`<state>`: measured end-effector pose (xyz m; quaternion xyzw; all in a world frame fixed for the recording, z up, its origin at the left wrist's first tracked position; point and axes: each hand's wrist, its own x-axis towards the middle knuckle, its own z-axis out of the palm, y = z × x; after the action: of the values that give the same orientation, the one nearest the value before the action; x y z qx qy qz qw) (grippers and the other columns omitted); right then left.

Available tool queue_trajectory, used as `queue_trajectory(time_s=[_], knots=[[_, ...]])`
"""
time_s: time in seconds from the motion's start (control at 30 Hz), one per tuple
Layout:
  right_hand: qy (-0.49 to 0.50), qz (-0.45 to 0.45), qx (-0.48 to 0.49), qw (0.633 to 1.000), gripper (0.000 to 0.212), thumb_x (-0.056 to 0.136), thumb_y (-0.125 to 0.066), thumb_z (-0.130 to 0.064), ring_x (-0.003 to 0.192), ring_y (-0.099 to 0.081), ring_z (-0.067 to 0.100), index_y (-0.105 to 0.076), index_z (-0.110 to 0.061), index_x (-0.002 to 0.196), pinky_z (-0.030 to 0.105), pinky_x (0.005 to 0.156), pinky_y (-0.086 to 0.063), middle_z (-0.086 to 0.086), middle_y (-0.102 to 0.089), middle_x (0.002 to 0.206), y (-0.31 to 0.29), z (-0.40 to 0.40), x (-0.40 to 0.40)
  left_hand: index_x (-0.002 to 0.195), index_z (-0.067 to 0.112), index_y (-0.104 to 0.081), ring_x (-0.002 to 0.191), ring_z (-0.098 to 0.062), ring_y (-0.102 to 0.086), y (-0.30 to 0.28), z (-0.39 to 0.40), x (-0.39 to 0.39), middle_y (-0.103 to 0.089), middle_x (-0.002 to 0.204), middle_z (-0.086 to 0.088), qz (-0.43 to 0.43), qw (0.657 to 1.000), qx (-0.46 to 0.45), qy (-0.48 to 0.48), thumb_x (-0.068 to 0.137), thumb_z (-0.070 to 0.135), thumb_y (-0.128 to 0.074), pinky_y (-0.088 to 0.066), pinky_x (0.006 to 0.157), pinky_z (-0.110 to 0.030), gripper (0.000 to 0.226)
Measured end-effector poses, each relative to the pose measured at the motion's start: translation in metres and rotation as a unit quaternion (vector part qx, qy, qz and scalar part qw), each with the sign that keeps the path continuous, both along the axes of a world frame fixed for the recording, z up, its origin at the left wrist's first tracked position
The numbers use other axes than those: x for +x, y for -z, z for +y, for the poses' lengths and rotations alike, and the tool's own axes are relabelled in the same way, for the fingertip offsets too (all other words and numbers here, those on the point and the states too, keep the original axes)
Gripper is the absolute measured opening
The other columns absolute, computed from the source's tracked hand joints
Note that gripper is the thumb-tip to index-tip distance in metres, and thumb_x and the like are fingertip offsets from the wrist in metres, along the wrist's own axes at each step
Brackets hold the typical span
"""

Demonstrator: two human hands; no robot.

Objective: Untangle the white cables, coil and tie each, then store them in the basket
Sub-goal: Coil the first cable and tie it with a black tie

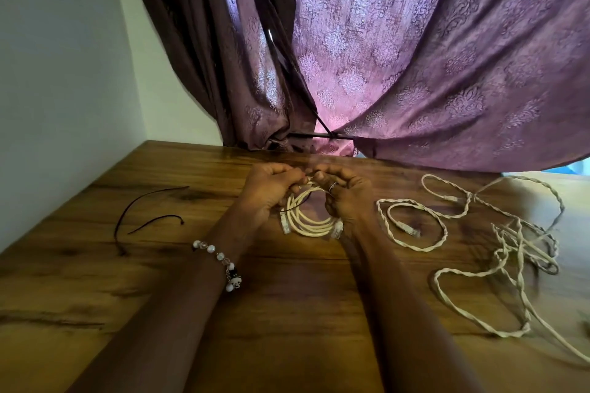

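Your left hand [266,191] and right hand [343,196] both have fingers curled in, pinching the top of the coiled white cable [308,217] where a thin dark tie [295,207] crosses it; the coil hangs from that grip just above the desk [287,297], its two plugs dangling at the bottom. The likely slip here is the coil springing open: if either pinch loosens before the tie is snug, the loops will probably fan out and you'd be winding again (the tie's ends are hidden between your fingertips, so how far the knot has got can't be told). To your right the tangled white cables [498,242] lie well apart from the coil, but one loop with a plug reaches near your right wrist, and a sweep of that forearm could drag it. Two spare dark ties [143,217] lie on the left, clear of your arm. The wall hems in the desk's left side and the purple curtain [415,57] drapes onto its far edge, so the free room is toward you. No basket is in view.
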<state>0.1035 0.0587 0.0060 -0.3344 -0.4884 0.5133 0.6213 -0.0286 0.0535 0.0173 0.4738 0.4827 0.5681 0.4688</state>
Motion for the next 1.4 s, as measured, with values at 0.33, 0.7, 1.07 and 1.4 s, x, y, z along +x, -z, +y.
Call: queue_trajectory(time_s=[0.33, 0.7, 1.07, 1.4], knots=[[-0.004, -0.036, 0.018, 0.999, 0.016, 0.085, -0.060, 0.008, 0.028, -0.031, 0.000, -0.068, -0.006, 0.085, 0.008, 0.035, -0.023, -0.005, -0.064, 0.051, 0.009, 0.010, 0.000, 0.065, 0.005, -0.065, 0.028, -0.004, -0.032, 0.000, -0.001, 0.001, -0.051, 0.046, -0.002, 0.020, 1.000, -0.002, -0.002, 0.085, 0.007, -0.064, -0.021, 0.032, -0.012, 0.020], [-0.007, -0.015, 0.034, 0.999, 0.011, 0.085, -0.061, 0.008, 0.029, -0.033, 0.001, -0.065, 0.005, 0.095, 0.010, 0.034, -0.024, 0.000, -0.066, 0.056, 0.012, 0.012, 0.001, 0.065, 0.003, -0.065, 0.029, -0.006, -0.034, 0.001, 0.003, -0.001, -0.051, 0.040, 0.001, 0.012, 1.000, -0.014, -0.015, 0.084, 0.012, -0.068, -0.023, 0.033, -0.013, 0.021], [-0.008, -0.020, 0.029, 0.999, 0.012, 0.086, -0.060, 0.005, 0.028, -0.034, 0.000, -0.067, -0.003, 0.089, 0.010, 0.034, -0.023, 0.000, -0.068, 0.060, 0.013, 0.014, 0.002, 0.060, 0.008, -0.064, 0.029, -0.007, -0.031, 0.003, 0.006, -0.004, -0.050, 0.044, -0.001, 0.001, 1.000, -0.006, 0.003, 0.085, 0.011, -0.067, -0.022, 0.034, -0.011, 0.025], [-0.013, -0.018, 0.032, 0.999, 0.012, 0.086, -0.061, 0.005, 0.030, -0.031, 0.002, -0.068, -0.005, 0.089, 0.011, 0.035, -0.022, -0.001, -0.069, 0.061, 0.014, 0.012, 0.002, 0.064, 0.005, -0.065, 0.028, -0.006, -0.032, 0.004, 0.004, -0.003, -0.051, 0.041, 0.001, 0.014, 1.000, -0.009, -0.003, 0.084, 0.012, -0.067, -0.021, 0.033, -0.011, 0.021]])
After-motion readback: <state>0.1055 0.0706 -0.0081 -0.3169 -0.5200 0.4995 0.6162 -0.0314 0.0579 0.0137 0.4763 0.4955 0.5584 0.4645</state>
